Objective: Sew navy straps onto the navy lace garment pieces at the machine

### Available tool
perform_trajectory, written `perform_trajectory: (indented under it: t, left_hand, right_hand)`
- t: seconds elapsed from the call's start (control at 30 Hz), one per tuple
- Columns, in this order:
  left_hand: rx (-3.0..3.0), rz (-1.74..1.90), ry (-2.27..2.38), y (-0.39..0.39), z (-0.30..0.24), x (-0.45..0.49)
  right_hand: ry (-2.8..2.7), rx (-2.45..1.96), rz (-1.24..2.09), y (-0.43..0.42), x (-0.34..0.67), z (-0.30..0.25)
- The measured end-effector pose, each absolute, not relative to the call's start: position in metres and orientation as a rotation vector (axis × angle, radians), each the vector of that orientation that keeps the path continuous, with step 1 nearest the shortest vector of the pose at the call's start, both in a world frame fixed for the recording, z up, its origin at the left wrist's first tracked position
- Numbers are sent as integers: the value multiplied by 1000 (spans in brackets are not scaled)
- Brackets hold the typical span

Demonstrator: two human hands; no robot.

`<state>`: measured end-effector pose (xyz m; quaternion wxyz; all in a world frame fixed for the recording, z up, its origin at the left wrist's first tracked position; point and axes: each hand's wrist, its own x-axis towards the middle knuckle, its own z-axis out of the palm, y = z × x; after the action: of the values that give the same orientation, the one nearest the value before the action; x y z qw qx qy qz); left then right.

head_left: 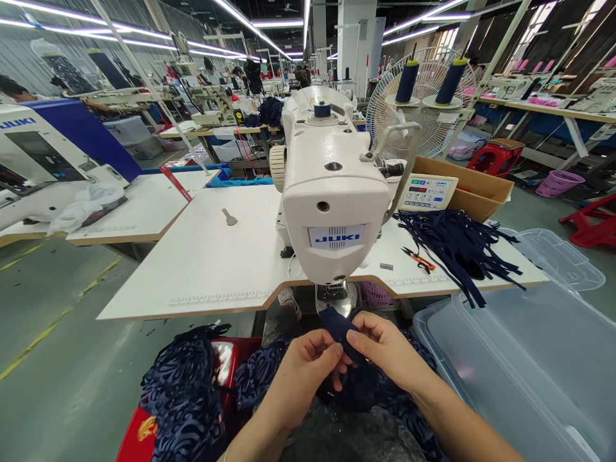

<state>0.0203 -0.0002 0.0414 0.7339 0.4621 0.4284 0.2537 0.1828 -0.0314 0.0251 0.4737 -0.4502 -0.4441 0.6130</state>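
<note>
Both hands pinch a piece of navy fabric (339, 328) just in front of the sewing machine (335, 199). My left hand (308, 366) is closed, thumb and fingertips on the fabric's lower left edge. From the right, my right hand (385, 346) grips the same piece with its thumb on top. The fabric's upper end lies at the metal sewing bed (335, 296) under the machine head; whether it sits beneath the needle I cannot tell. More navy patterned fabric hangs below the hands and over the lap.
On the left, a patterned fabric pile (185, 391) rests on a red stool (129, 436). Navy strips (452, 240) and orange-handled thread snips (418, 259) lie on the white table (231, 256). A clear plastic bin (529, 366) stands close at right. Behind are a cardboard box (481, 189) and fan (385, 115).
</note>
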Motion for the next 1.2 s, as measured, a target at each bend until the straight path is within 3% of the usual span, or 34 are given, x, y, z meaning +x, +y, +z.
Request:
perform_trajectory:
  t: [0.17,0.4,0.73,1.2]
  left_hand:
    - [1037,582,958,-1,40,20]
    - [1212,556,1034,0,41,20]
    - [1429,557,1001,0,40,13]
    - [1188,537,907,1,37,16]
  right_hand:
    - [-1138,-1147,1442,-32,183,24]
    - [-1416,-1422,1021,-34,185,26]
    - [-1225,-1298,1297,-28,193,19]
    - [-1128,-1245,1328,-31,197,22]
